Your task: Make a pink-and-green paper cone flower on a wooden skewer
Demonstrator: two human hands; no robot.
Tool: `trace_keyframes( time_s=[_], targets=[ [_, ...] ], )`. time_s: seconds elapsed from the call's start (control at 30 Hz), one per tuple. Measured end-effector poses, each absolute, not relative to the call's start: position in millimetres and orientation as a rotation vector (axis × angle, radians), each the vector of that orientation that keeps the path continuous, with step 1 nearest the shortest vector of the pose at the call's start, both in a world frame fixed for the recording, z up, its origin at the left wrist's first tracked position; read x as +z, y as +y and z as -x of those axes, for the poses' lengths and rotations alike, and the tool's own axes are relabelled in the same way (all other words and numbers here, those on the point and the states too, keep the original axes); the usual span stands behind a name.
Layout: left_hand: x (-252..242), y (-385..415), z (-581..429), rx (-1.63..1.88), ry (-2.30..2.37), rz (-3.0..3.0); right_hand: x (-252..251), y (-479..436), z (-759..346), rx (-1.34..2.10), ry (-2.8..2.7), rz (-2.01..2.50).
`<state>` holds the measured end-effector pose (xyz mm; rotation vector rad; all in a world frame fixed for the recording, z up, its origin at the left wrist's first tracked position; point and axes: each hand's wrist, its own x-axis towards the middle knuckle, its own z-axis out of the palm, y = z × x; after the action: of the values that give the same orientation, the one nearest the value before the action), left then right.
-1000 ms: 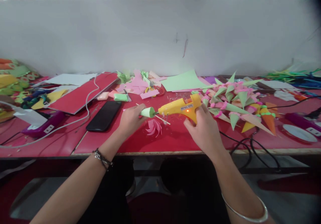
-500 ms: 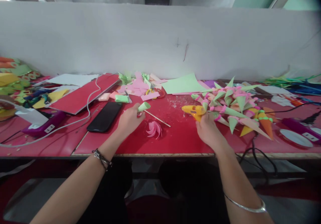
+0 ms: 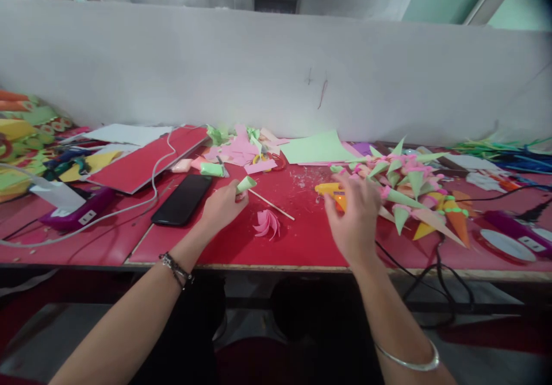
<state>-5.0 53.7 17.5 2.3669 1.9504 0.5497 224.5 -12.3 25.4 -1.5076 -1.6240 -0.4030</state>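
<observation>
My left hand (image 3: 225,204) is closed around a light green paper cone (image 3: 245,184), its open end facing right. Over the table's right half, my right hand (image 3: 354,215) has its fingers apart and holds nothing. Just behind that hand lies a yellow glue gun (image 3: 331,191), partly covered by my fingers. A pink swirled paper flower (image 3: 267,224) rests on the red table between my hands. One thin wooden stick (image 3: 276,207) lies slanted behind the flower, its far end near the cone.
Left of my left hand is a black phone (image 3: 183,199). A heap of pink and green paper cones (image 3: 405,178) stands at the right. Paper scraps (image 3: 239,146) and green sheets (image 3: 317,148) lie along the wall. Purple power strips (image 3: 77,211) with cables sit at both sides.
My right hand has let go of the glue gun, which now lies on the table, and its fingers have spread. My left hand keeps the green cone in nearly the same place.
</observation>
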Motion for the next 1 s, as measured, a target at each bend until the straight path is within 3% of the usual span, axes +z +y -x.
trace_keyframes(
  time_s=[0.13, 0.3, 0.67, 1.0],
  targets=[
    [13, 54, 6, 0.542, 1.893, -2.390, 21, -12, -181, 0.052, -1.822, 1.205],
    [12, 52, 4, 0.498, 1.869, -2.386, 9, -4, -161, 0.306, -1.855, 1.217],
    [8, 56, 6, 0.529, 1.820, -2.371, 7, -3, -159, 0.366, -1.810, 1.168],
    [-4, 56, 7, 0.449, 1.461, -2.593, 24, -10, -186, 0.445, -1.588, 1.067]
  ],
)
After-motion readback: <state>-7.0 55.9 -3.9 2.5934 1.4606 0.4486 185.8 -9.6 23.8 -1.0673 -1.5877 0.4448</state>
